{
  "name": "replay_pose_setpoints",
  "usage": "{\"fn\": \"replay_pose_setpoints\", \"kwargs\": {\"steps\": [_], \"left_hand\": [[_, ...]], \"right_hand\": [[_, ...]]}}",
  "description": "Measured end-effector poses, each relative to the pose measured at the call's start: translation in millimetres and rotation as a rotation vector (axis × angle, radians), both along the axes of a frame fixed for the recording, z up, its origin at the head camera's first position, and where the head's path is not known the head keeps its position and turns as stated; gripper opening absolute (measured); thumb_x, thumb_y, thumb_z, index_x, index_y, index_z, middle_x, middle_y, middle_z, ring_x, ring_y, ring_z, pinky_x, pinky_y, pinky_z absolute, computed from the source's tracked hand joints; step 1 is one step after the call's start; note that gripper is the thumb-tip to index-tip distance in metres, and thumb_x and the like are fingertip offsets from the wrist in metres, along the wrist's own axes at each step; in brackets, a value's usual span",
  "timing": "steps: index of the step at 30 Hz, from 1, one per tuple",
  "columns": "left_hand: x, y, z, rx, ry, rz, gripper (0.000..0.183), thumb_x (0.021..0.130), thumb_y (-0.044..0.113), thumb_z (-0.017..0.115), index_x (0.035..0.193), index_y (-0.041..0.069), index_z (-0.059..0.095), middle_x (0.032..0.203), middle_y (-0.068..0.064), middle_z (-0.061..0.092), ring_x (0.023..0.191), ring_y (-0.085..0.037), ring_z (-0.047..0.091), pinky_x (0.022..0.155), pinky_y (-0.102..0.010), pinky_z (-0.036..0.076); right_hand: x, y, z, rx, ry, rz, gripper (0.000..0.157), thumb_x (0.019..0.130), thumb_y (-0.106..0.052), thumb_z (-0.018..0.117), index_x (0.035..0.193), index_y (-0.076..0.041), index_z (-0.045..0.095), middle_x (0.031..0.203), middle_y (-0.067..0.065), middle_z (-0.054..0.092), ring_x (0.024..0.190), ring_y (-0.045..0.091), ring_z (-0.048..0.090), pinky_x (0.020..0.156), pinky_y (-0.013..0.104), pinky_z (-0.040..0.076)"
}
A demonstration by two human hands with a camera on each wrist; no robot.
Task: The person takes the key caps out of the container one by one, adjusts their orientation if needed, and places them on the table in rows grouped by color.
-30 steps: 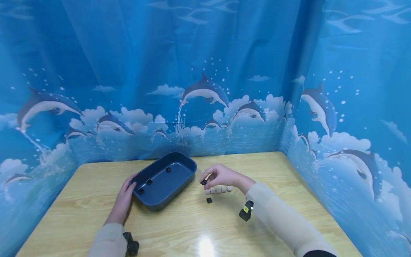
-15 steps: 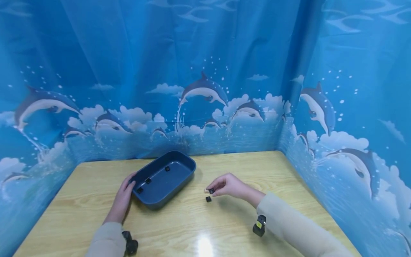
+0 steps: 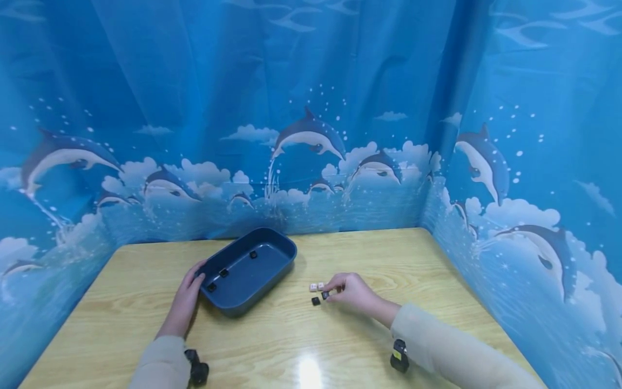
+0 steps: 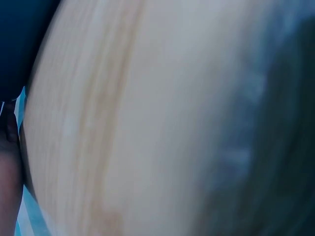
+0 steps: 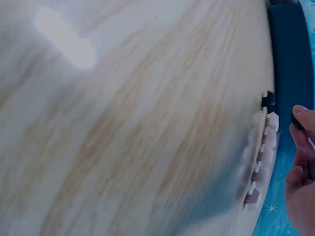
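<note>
A dark blue tray (image 3: pixel 264 275) stands tilted across the left half of the table, several small black keycaps (image 3: pixel 223 273) on its floor. My left hand (image 3: pixel 187 294) grips its left end, thumb over the rim. In the left wrist view only a strip of that hand (image 4: pixel 9 187) shows. My right hand (image 3: pixel 355 294) pinches a black keycap (image 3: pixel 325 295) between thumb and fingers, low over the table. Beside it another black keycap (image 3: pixel 316 301) lies on the wood. White keycaps (image 3: pixel 313 287) form a row, partly covered by the hand; the right wrist view shows more of the row (image 5: pixel 267 147).
The light wooden table (image 3: pixel 257 346) is backed by a blue dolphin curtain (image 3: pixel 311 210), which also runs along its right side. Small black cameras (image 3: pixel 399 356) sit on both wrists. Bright glare marks the table's front middle.
My right hand has moved right and toward me with the black keycap, uncovering the left end of the white row. The left hand and tray stay nearly where they were.
</note>
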State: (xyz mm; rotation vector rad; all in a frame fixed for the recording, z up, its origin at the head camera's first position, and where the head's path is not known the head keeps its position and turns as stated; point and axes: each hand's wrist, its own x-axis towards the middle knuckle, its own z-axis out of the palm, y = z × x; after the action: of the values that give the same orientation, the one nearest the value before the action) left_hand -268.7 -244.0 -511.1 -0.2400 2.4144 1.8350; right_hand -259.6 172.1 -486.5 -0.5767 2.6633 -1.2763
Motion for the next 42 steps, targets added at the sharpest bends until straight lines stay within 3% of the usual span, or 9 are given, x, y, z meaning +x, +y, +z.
{"fn": "replay_pose_setpoints", "kwargs": {"steps": [9, 15, 26, 42], "left_hand": [[1.4, 0.7, 0.0, 0.012, 0.002, -0.013, 0.061, 0.102, 0.055, 0.030, 0.157, 0.030, 0.020, 0.163, 0.000, 0.008, 0.148, -0.029, 0.000, 0.115, -0.060, 0.002], [0.3, 0.7, -0.6, 0.005, 0.004, -0.010, 0.060, 0.102, 0.054, 0.030, 0.157, 0.030, 0.020, 0.163, -0.001, 0.009, 0.148, -0.028, 0.000, 0.116, -0.059, 0.002], [0.2, 0.2, -0.9, -0.012, 0.001, -0.002, 0.060, 0.103, 0.054, 0.029, 0.157, 0.029, 0.020, 0.163, -0.001, 0.008, 0.148, -0.029, 0.000, 0.115, -0.060, 0.002], [1.2, -0.9, -0.4, -0.020, 0.002, -0.003, 0.062, 0.102, 0.056, 0.029, 0.157, 0.030, 0.019, 0.163, -0.001, 0.007, 0.148, -0.029, -0.001, 0.115, -0.060, 0.002]], "right_hand": [[-3.0, 1.0, -14.0, 0.126, 0.125, 0.022, 0.019, 0.077, -0.009, 0.082, 0.095, -0.012, 0.077, 0.090, -0.009, 0.067, 0.083, 0.008, 0.059, 0.074, 0.025, 0.053], [-1.6, -2.1, -13.4, 0.174, 0.187, 0.006, 0.023, 0.074, -0.009, 0.083, 0.096, -0.011, 0.078, 0.086, -0.005, 0.058, 0.079, 0.011, 0.051, 0.070, 0.026, 0.048], [-0.8, -3.4, -19.7, 0.233, 0.210, -0.002, 0.019, 0.073, -0.014, 0.085, 0.091, -0.013, 0.078, 0.078, -0.010, 0.052, 0.072, 0.007, 0.047, 0.067, 0.025, 0.046], [-5.0, -4.6, -19.2, 0.242, 0.197, 0.006, 0.021, 0.073, -0.015, 0.085, 0.092, -0.014, 0.078, 0.080, -0.010, 0.053, 0.074, 0.007, 0.047, 0.068, 0.026, 0.046]]}}
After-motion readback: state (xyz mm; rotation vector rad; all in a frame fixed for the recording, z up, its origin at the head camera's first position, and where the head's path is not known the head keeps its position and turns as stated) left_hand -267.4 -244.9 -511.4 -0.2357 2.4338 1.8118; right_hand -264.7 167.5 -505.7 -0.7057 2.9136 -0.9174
